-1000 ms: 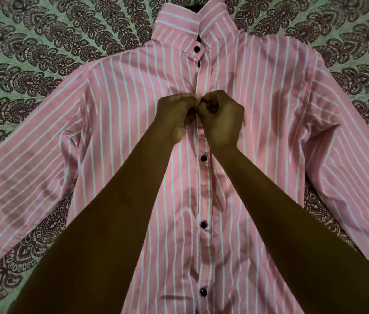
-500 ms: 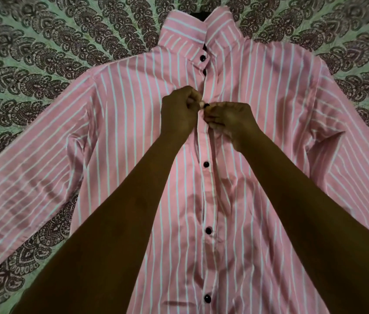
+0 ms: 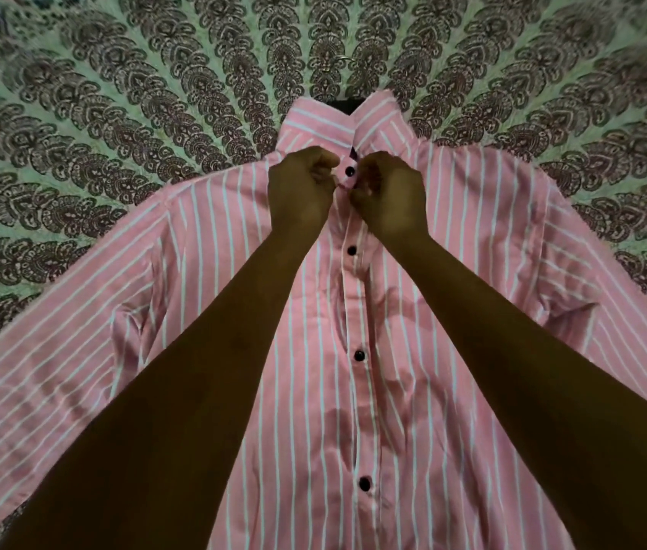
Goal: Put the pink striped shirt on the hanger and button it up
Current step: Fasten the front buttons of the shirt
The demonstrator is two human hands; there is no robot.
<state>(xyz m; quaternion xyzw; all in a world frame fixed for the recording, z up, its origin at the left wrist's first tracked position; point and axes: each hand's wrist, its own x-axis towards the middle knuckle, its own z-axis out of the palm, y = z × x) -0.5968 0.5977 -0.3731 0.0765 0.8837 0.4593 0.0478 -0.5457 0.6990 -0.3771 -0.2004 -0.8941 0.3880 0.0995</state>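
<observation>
The pink striped shirt (image 3: 425, 351) lies spread flat on a patterned bedspread, sleeves out to both sides. Several black buttons run down its closed front. A dark hanger (image 3: 343, 106) shows only as a sliver inside the collar, with a thin metal hook above it. My left hand (image 3: 301, 190) pinches the left edge of the placket just under the collar. My right hand (image 3: 389, 194) pinches the right edge opposite. The collar button (image 3: 349, 171) sits between my two hands, and the fabric right below it is hidden by my fingers.
A green bedspread (image 3: 115, 133) with dark paisley rings covers the whole surface around the shirt. The shirt's left sleeve (image 3: 36, 391) and right sleeve (image 3: 631, 311) reach to the frame edges.
Both hands have moved up the placket from the second button to just under the collar. The second button now shows fastened below them. The view has tilted up the shirt.
</observation>
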